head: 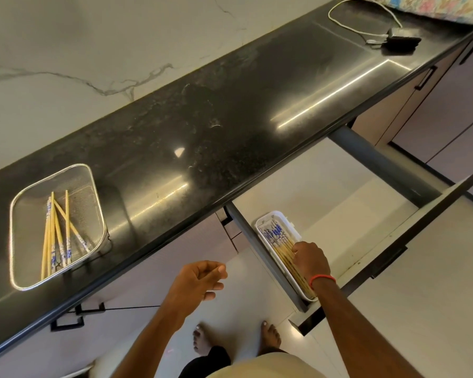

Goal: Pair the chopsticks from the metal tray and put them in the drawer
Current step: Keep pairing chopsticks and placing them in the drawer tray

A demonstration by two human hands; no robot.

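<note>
Hands apart: left hand (200, 279) hangs loosely curled and empty, right hand (310, 259) grips chopsticks (282, 251) in drawer (339, 208).

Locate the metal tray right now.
Head view, left side: the metal tray sits on the black countertop near its front edge, loose chopsticks inside, well left of the open drawer.

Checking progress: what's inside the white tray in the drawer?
Chopsticks with blue-patterned ends lie side by side in the white tray. The right hand covers their middle, so a count isn't possible.
</note>
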